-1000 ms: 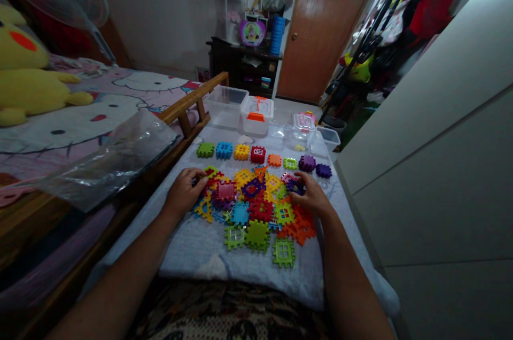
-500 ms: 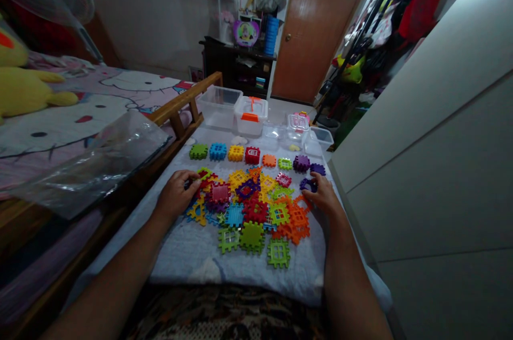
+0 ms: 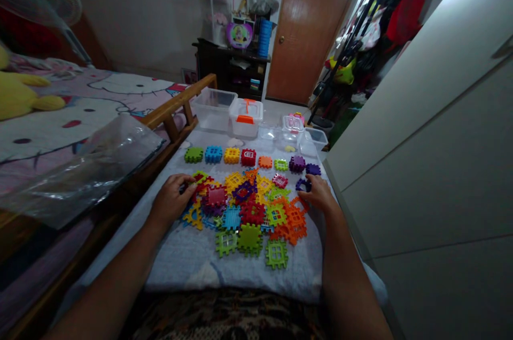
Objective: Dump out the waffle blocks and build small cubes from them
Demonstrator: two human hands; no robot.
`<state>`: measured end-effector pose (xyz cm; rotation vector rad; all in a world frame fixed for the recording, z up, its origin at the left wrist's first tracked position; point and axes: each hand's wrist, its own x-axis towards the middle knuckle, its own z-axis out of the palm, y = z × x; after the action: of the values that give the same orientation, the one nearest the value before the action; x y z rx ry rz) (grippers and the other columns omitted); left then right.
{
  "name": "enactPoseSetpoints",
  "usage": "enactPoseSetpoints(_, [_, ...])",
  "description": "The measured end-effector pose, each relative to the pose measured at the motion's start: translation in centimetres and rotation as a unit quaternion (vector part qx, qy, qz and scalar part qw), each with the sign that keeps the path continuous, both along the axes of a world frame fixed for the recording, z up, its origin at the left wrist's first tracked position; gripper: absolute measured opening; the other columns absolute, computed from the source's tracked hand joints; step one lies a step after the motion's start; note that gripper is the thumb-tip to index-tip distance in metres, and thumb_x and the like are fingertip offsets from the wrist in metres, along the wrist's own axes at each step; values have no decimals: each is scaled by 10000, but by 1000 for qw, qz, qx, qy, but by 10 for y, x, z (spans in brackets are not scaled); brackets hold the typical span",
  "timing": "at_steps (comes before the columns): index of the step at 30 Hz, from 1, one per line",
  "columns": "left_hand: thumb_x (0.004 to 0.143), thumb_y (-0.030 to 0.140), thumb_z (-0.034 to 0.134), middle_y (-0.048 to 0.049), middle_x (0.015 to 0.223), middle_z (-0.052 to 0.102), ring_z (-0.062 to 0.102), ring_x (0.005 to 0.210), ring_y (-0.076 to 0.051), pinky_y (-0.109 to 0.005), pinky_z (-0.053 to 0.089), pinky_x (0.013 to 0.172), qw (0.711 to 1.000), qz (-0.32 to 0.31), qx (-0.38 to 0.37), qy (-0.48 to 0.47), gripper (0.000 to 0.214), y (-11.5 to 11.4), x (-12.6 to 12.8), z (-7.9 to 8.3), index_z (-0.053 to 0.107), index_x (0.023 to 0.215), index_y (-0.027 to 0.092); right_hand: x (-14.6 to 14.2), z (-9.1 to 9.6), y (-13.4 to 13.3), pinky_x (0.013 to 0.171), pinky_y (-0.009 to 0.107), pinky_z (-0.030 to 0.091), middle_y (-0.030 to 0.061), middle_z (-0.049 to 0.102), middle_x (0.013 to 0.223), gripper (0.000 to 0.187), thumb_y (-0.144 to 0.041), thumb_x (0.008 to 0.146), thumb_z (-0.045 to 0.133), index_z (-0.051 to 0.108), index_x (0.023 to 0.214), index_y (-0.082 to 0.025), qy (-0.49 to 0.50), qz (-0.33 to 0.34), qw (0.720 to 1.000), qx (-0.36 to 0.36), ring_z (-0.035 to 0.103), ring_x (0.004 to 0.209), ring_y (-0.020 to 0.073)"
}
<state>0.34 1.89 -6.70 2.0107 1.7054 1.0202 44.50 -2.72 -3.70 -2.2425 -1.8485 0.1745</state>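
At the left edge of a pile of plastic interlocking building tiles [image 3: 250, 213], my left hand [image 3: 171, 199] has its fingers curled together. A small dark shape shows between thumb and fingers, too dim to name. On the right side, my right hand [image 3: 319, 193] grips a dark purple interlocking tile [image 3: 303, 185] with an open middle, thumb and fingertips at its edge. Red, yellow, blue, green and orange tiles overlap between the hands. Behind them runs a row of sorted stacks, among them a green stack [image 3: 194, 155], a red stack [image 3: 248, 156] and a purple stack [image 3: 297, 163].
Clear plastic bins stand at the far end, including a large bin [image 3: 215, 110] and a lidded box with orange clips [image 3: 246, 118]. A wooden bed rail [image 3: 176, 105] borders the left, with a plastic bag [image 3: 96, 169] beside it. A white cabinet [image 3: 433, 169] flanks the right.
The whole view has shifted slightly, so things sit a little further left. Both hands keep nearly the same places and finger positions beside the tiles.
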Motion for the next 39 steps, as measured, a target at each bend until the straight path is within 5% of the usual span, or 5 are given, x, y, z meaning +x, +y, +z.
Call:
enactPoseSetpoints(9, [820,526,490,-88,1038,645,612,1012,-268,-405,495,943,1000,-4,-4,2,374,1,-1,1,665,905,206,2,11,3,849,351,422,142,636,1112,435,-280,695,696,664,1113,-162,-58,19,998,-24,568,1026,292])
enactPoseSetpoints(15, [828,538,491,-94,1048,652,606,1051,-282,-435,470,995,1000,-7,0,5,378,3,-3,-5,665,915,213,45,30,26,915,371,418,140,594,1190,526,-280,697,671,616,1205,-159,-67,3,997,42,537,1090,294])
enactPoseSetpoints(18, [815,551,500,-92,1058,654,613,1040,-283,-437,481,989,1000,1,-4,5,386,3,-3,-5,669,919,220,66,34,47,938,365,412,124,583,1207,534,-257,684,674,606,1208,-176,-71,15,997,12,522,1120,285])
enactPoseSetpoints(31, [816,540,495,-90,1060,647,611,1039,-281,-433,477,994,1000,3,-9,6,370,2,-2,-3,666,922,229,79,22,74,978,341,412,114,565,1230,587,-211,662,698,602,1241,-191,-67,64,993,-67,525,1150,277])
enactPoseSetpoints(39, [818,534,493,-97,1069,643,602,1059,-282,-434,462,1013,1000,2,-16,5,369,2,-2,-2,662,928,225,79,14,76,999,379,396,156,554,1326,797,-193,626,758,501,1381,-171,-66,72,993,-68,511,1204,306])
